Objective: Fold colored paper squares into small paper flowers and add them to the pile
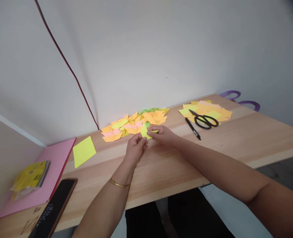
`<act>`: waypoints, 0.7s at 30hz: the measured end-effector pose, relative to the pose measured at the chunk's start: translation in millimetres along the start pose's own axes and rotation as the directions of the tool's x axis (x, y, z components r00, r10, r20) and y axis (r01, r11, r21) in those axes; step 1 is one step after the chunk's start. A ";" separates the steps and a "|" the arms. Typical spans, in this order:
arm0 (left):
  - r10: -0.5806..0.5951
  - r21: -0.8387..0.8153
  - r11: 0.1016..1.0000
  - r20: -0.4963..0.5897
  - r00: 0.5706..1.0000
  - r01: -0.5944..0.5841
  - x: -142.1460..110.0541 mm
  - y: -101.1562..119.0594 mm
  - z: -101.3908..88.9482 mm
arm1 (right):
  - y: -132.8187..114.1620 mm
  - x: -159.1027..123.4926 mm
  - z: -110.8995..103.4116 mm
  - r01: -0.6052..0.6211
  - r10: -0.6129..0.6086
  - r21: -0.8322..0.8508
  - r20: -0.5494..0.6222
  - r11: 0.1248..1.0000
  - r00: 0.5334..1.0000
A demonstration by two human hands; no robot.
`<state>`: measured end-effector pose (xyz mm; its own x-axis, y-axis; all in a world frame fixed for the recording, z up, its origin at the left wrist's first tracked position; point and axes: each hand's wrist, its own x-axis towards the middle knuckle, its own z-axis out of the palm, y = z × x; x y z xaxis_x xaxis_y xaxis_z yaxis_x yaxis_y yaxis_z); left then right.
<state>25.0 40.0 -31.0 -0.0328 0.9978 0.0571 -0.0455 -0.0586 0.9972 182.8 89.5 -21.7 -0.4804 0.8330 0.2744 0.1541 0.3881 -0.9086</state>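
Between my two hands, just above the middle of the wooden table (161, 168), is a small folded piece of yellow-green paper (144, 131). My left hand (135, 145) pinches its lower left edge between thumb and fingertips. With thumb and forefinger, my right hand (161, 134) grips the right side, where a flap sticks out. Right behind my hands lies a heap of folded paper shapes (133, 127) in orange, pink, yellow and green, several with small marks drawn on them.
Black-handled scissors (203, 121) rest on a pile of paper pieces (218, 110) at right, beside a black pen (193, 129). On the left are a yellow paper square (84, 152), a pink folder (59, 150) bearing a yellow packet (31, 177), and a phone (55, 205). A wall (146, 59) stands behind.
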 end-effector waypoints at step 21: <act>-0.401 -0.363 0.743 0.433 0.808 0.563 -2.1 7.7 -9.4 | -7.8 -1.4 -11.1 -0.015 0.001 0.238 0.059 0.971 0.998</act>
<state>15.4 37.1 -23.9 0.4236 0.8424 -0.3330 -0.4143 0.5071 0.7558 191.9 89.7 -11.4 -0.5303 0.8086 0.2548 -0.0485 0.2711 -0.9613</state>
